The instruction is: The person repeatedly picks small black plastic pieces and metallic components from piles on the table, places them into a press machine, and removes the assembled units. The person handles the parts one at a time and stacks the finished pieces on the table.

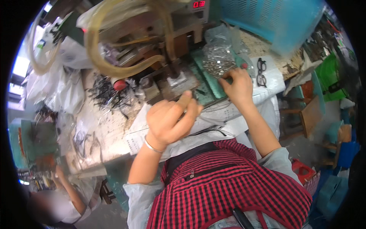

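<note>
Right hand reaching with fingertips into heap of small metal parts; likely light, hard, slippery, best pinched singly. Left hand loosely curled, seemingly pinching something too small to tell.

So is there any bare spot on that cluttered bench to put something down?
Hardly. The white printed paper sheet by the right hand shows bare patches, next to the black-framed glasses. The worn bench top left of the left hand is partly bare. The pile of dark metal scraps crowds the rest.
</note>
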A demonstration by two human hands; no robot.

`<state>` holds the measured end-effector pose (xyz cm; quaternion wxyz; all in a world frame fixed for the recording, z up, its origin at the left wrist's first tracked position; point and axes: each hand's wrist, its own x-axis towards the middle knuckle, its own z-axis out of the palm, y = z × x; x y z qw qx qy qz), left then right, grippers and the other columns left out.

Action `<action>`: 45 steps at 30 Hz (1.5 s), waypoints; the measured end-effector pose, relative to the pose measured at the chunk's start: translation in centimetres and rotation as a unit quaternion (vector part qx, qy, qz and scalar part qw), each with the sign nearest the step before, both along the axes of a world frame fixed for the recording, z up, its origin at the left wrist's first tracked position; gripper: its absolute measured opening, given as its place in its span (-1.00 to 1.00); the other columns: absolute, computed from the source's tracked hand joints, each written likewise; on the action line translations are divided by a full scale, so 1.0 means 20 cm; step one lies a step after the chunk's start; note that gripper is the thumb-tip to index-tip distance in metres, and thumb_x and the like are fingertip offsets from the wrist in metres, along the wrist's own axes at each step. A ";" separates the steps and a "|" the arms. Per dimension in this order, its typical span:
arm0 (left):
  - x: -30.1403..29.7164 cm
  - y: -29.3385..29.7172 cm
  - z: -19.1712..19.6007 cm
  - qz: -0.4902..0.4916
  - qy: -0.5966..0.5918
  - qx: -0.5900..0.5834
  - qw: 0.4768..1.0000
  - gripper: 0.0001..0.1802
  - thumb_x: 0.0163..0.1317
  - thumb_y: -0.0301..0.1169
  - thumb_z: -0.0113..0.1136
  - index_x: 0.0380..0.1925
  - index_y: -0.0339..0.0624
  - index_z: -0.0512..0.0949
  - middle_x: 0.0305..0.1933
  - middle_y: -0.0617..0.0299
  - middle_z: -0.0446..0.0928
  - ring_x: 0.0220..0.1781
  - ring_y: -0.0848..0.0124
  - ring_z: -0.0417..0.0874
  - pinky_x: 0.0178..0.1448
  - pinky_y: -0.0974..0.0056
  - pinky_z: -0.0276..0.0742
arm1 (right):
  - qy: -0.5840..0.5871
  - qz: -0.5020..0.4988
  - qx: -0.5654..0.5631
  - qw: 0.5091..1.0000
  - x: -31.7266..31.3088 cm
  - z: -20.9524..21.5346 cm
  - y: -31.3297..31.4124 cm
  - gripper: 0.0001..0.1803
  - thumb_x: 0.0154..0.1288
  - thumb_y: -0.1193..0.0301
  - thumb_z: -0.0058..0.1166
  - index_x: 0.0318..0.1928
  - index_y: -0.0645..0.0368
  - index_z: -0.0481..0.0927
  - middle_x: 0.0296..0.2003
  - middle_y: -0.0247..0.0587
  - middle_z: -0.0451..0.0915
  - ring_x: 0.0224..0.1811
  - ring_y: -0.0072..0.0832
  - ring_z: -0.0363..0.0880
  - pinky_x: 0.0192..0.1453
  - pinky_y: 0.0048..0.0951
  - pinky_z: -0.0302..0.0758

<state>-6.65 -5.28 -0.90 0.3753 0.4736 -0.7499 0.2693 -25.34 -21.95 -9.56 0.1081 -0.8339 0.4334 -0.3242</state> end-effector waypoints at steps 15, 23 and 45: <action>0.18 0.56 0.40 -0.052 0.320 -0.098 0.941 -0.85 0.36 -0.64 0.15 -0.16 -0.28 0.67 -0.25 0.14 0.71 -0.32 0.36 0.70 -0.18 0.24 0.70 | -0.193 0.063 0.106 0.974 -0.05 -0.01 -0.06 -0.77 0.49 0.51 0.13 0.06 0.23 0.73 -0.04 -0.16 0.74 0.01 -0.35 0.69 0.20 -0.41 0.52; 0.93 0.36 -0.49 0.546 0.204 0.251 0.773 -0.72 0.13 -0.20 0.49 -0.37 -0.19 0.73 -0.08 -0.02 0.54 -0.01 -0.04 0.62 0.00 -0.04 0.59 | -0.183 0.077 0.048 0.979 0.08 -0.04 -0.06 -0.83 0.33 0.53 0.24 -0.10 0.22 0.78 -0.16 -0.08 0.76 -0.10 -0.28 0.72 0.05 -0.37 0.56; 0.34 0.29 -0.17 0.096 0.658 -0.077 0.743 -0.82 0.51 -0.39 0.19 -0.24 -0.29 0.61 -0.28 0.10 0.66 -0.50 0.53 0.54 -0.51 0.50 0.37 | -0.452 0.187 0.269 0.830 0.40 0.38 0.28 -0.58 0.25 0.60 0.32 0.12 0.26 0.60 -0.14 -0.17 0.74 -0.06 -0.52 0.70 0.10 -0.49 0.54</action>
